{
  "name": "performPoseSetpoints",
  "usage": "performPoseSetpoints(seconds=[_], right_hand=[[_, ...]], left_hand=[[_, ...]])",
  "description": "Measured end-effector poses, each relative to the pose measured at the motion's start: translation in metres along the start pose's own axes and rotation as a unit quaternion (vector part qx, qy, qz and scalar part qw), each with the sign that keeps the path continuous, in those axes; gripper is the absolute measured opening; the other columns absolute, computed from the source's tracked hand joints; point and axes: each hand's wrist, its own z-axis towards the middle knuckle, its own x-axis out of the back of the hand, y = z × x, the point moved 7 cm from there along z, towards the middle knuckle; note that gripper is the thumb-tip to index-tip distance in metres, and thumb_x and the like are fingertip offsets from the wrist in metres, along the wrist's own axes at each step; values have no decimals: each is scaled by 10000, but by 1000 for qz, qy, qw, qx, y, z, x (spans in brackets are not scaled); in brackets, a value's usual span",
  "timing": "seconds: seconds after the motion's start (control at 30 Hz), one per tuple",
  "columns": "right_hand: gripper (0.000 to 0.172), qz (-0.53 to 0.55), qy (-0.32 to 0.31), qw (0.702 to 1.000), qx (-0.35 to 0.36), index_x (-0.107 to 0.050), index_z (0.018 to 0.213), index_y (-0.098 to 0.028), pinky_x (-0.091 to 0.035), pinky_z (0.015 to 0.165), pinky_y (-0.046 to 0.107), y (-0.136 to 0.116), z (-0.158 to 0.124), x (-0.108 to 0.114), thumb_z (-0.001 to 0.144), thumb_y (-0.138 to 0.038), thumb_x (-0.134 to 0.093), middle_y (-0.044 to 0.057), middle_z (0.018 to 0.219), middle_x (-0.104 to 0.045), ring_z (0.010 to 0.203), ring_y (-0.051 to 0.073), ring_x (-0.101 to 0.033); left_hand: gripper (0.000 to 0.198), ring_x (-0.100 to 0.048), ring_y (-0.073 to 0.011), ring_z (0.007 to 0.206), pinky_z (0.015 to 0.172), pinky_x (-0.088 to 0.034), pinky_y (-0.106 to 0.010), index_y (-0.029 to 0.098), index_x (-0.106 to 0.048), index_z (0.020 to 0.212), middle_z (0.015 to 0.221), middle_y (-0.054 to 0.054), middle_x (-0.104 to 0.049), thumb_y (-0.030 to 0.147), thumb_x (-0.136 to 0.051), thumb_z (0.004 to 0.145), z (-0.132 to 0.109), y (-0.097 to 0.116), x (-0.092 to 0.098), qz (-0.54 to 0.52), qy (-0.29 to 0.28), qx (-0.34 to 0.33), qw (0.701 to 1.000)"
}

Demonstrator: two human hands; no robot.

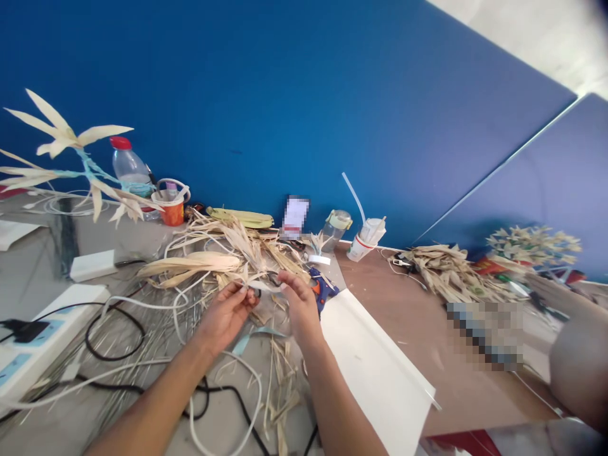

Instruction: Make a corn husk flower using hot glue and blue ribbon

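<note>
Between my two hands a pale strip of dried corn husk (266, 286) is stretched out, pinched at both ends. My left hand (227, 316) is closed, thumb against fingers, on its left end. On the other end my right hand (303, 306) is closed too. A small dark curved thing (273, 277) shows by the right fingertips; I cannot make out what it is. Just right of that hand lies a blue glue gun (325, 291), partly hidden. Beyond my hands spreads a heap of dried corn husks (199, 261). A light-blue ribbon strip (243, 342) lies below them.
White and black cables cross the table near a power strip (57, 323). Husk flowers on a turquoise-wrapped stem (88, 166) rise at left. A white sheet (370, 370) lies at right. Along the wall stand a bottle (130, 166), phone (295, 215) and paper cup (363, 244). A co-worker (579, 354) is far right.
</note>
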Motion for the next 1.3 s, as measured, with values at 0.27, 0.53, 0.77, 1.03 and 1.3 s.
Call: performPoseSetpoints(seconds=[0.27, 0.53, 0.77, 1.03, 1.3], right_hand=[[282, 103, -186, 967, -137, -737, 856, -188, -448, 791, 318, 16, -1, -25, 706, -410, -651, 36, 790, -702, 788, 178, -609], [123, 90, -216, 966, -107, -701, 709, -177, -430, 644, 250, 12, -7, -38, 644, -279, -679, -13, 633, -651, 586, 114, -537], [165, 55, -125, 990, -30, -720, 787, -179, -459, 706, 289, 10, -12, -41, 683, -296, -666, 19, 725, -678, 694, 165, -578], [129, -20, -93, 992, 87, -711, 679, -207, -435, 794, 311, -11, -14, -35, 707, -317, -650, 36, 834, -607, 828, 190, -556], [126, -13, -60, 998, 4, -674, 700, -185, -462, 681, 283, -2, -13, -40, 716, -247, -566, 8, 663, -634, 662, 163, -561]], left_hand=[[149, -509, -91, 559, 628, -464, -228, 159, -609, 717, 586, 7, -593, 160, -750, 670, -4, -5, -8, 59, -58, 18, 996], [130, -465, -95, 549, 566, -387, -206, 170, -614, 762, 569, 34, -557, 264, -690, 715, -4, -5, -5, 209, -33, -46, 976], [171, -486, -117, 563, 555, -391, -228, 178, -630, 830, 630, 36, -577, 326, -641, 744, -2, 9, 7, 309, 37, -133, 941], [189, -500, -110, 561, 542, -391, -215, 182, -629, 808, 667, 35, -600, 298, -711, 683, 0, 7, 7, 207, 31, -115, 971], [182, -533, -124, 587, 588, -420, -233, 173, -618, 822, 678, 23, -611, 274, -695, 691, 2, 0, 7, 246, 20, -103, 964]])
